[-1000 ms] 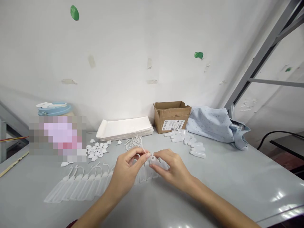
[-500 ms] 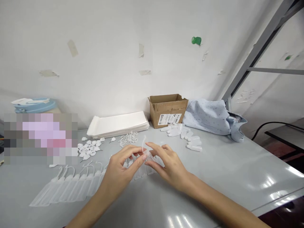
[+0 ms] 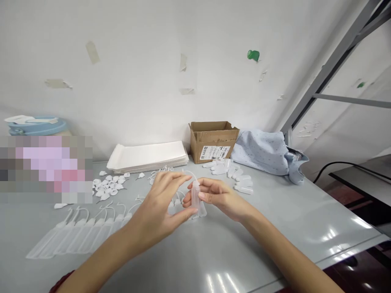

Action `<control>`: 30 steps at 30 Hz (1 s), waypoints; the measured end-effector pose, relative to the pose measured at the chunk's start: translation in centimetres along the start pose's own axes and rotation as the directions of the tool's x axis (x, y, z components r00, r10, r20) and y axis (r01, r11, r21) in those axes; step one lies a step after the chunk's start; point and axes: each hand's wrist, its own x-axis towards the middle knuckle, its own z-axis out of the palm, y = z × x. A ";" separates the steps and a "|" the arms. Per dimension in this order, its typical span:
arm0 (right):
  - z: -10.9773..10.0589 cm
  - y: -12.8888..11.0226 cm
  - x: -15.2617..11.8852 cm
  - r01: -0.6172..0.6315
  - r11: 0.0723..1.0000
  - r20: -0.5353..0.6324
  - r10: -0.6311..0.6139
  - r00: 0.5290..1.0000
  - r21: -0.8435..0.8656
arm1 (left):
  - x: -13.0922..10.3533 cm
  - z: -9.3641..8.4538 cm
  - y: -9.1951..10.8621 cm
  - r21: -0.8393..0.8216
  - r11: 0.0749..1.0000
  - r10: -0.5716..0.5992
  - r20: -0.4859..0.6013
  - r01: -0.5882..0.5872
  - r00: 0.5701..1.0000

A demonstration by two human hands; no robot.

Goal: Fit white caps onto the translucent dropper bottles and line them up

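Observation:
A small translucent squeeze bottle (image 3: 195,200) with a white cap and a thin curved tube stands upright between my hands. My right hand (image 3: 218,197) is closed on its upper body from the right, thumb in front. On the other side, my left hand (image 3: 161,201) has thumb and fingers wide apart. Its thumb tip overlaps the bottle's lower part, and its index fingertip is close to the tube. Behind the hands, more bottles with tubes (image 3: 175,205) are partly hidden. A row of tubed bottles (image 3: 82,234) lies to the left.
White nozzle caps (image 3: 106,187) lie in a pile at left, with loose curved tubes (image 3: 159,173) behind my left hand. Untubed bottles (image 3: 242,183) lie at right. A stack of white envelopes (image 3: 146,156), a cardboard box (image 3: 214,142) and light-blue cloth (image 3: 259,152) line the wall.
The bottle has come upright, its cap and tube facing up. My right hand has wrapped round its body, while my left hand's fingers have spread from their pinch near the cap.

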 end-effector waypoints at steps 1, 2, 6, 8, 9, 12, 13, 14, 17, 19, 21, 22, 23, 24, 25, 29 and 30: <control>-0.2 -0.2 -0.1 0.005 1.000 0.017 -0.006 1.000 0.025 | 0.4 0.0 0.2 0.011 1.000 0.025 0.033 -0.026 0.999; -0.5 -0.3 -0.1 0.006 0.999 0.027 -0.007 1.000 0.046 | 0.8 0.0 0.3 0.018 0.999 0.046 0.059 -0.048 0.997; -1.4 -0.7 -0.3 -0.025 0.996 0.040 0.022 0.999 0.082 | 1.9 0.4 0.7 0.049 0.991 0.118 0.080 -0.122 0.990; -2.1 -0.7 -0.4 -0.032 0.995 0.059 0.027 0.998 0.090 | 2.1 0.7 0.7 0.070 0.984 0.159 0.067 -0.164 0.985; -2.4 -0.7 -0.5 -0.032 0.995 0.072 0.025 0.997 0.097 | 2.2 0.9 0.7 0.076 0.980 0.180 0.058 -0.185 0.982; -3.4 -0.8 -0.7 -0.030 0.994 0.094 0.021 0.995 0.100 | 2.5 1.5 0.6 0.076 0.970 0.231 0.018 -0.232 0.973; -3.6 -0.9 -0.7 -0.026 0.995 0.091 0.018 0.996 0.092 | 2.7 1.7 0.6 0.076 0.966 0.246 0.001 -0.246 0.969; -3.7 -1.0 -0.8 -0.021 0.997 0.088 0.014 0.996 0.078 | 2.8 1.9 0.6 0.079 0.961 0.268 -0.019 -0.266 0.963; -4.0 -1.4 -1.1 0.005 0.999 0.100 -0.010 0.995 0.050 | 3.2 2.3 0.6 0.110 0.936 0.341 -0.066 -0.333 0.938; -4.0 -1.7 -1.2 0.014 0.999 0.124 -0.019 0.992 0.036 | 3.4 2.6 0.7 0.129 0.924 0.373 -0.089 -0.360 0.924; -4.1 -2.0 -1.4 0.014 1.000 0.125 -0.013 0.992 -0.011 | 3.6 2.8 0.7 0.130 0.923 0.376 -0.101 -0.363 0.921; -4.1 -2.0 -1.4 0.011 0.999 0.109 -0.005 0.994 -0.051 | 3.7 2.9 0.8 0.124 0.925 0.372 -0.102 -0.360 0.922; -4.2 -2.1 -1.4 0.008 0.996 0.078 0.000 0.997 -0.094 | 3.8 3.1 0.8 0.117 0.929 0.363 -0.095 -0.352 0.927; -4.2 -2.1 -1.4 0.003 0.991 0.027 0.001 1.000 -0.136 | 3.8 3.3 0.8 0.107 0.935 0.348 -0.082 -0.339 0.934; -4.3 -2.0 -1.3 -0.004 0.984 -0.042 -0.003 0.999 -0.180 | 3.7 3.5 0.7 0.095 0.941 0.332 -0.064 -0.325 0.941; -4.6 -1.6 -1.0 -0.111 0.932 -0.336 -0.012 0.942 -0.345 | 3.4 4.7 0.3 0.069 0.961 0.268 0.010 -0.268 0.963; -4.7 -1.5 -1.0 -0.147 0.912 -0.364 -0.003 0.931 -0.383 | 3.3 5.0 0.2 0.071 0.965 0.252 0.027 -0.253 0.967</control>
